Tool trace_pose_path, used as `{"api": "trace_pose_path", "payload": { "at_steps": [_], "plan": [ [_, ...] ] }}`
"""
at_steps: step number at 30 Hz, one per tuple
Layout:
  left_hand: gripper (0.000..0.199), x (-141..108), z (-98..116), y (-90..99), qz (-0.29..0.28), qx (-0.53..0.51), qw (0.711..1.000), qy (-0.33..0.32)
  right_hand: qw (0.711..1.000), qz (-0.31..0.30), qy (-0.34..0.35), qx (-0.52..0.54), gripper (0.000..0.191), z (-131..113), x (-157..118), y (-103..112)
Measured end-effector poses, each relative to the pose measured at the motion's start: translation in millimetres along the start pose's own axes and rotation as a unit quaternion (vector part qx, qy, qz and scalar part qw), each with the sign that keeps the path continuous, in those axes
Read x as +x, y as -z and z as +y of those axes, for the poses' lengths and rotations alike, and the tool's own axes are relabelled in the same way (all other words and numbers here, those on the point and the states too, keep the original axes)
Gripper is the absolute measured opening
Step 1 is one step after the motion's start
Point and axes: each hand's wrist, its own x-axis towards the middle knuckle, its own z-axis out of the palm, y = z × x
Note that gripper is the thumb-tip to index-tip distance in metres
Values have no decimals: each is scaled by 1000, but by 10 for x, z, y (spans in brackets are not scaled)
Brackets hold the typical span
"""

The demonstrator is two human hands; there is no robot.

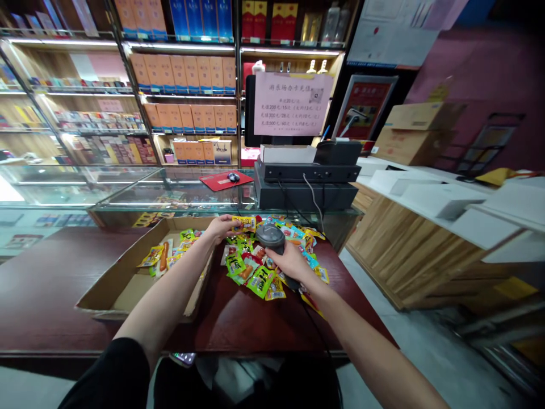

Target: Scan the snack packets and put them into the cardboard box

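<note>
My left hand (220, 228) pinches a yellow snack packet (244, 223) by its left end, above the far side of a pile. Wrapped round a grey handheld barcode scanner (271, 236) is my right hand (292, 260); the scanner's head is close to the packet. Beneath both hands spreads a heap of small snack packets (260, 280) in green, yellow, blue and red. Left of the heap stands an open cardboard box (128, 292) holding several packets and a wrapped sausage (164, 255). My left forearm crosses over the box and hides part of it.
Box and heap rest on a dark red table (238, 335). A glass counter (140, 196) lies behind, with a red mouse pad (223, 180) and a dark till (306, 193). A wood-sided counter (409, 255) stands right. The scanner's cable (317, 324) runs over the table's front edge.
</note>
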Motion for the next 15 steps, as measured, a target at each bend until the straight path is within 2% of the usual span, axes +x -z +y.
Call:
{"api": "trace_pose_path", "payload": {
  "at_steps": [4, 9, 12, 15],
  "plan": [
    [35, -78, 182, 296, 23, 8, 999, -23, 1000, -11, 16, 5, 24, -44, 41, -48],
    [34, -326, 364, 971, 77, 34, 996, -41, 999, -36, 39, 6, 23, -179, 105, -234],
    [36, -561, 430, 1387, 131, 36, 989, -51, 997, -63, 49, 21, 23, -292, 162, -415],
    [38, -826, 504, 1709, 173, 52, 982, -55, 993, -90, 58, 39, 24, -388, 227, -632]
  ]
}}
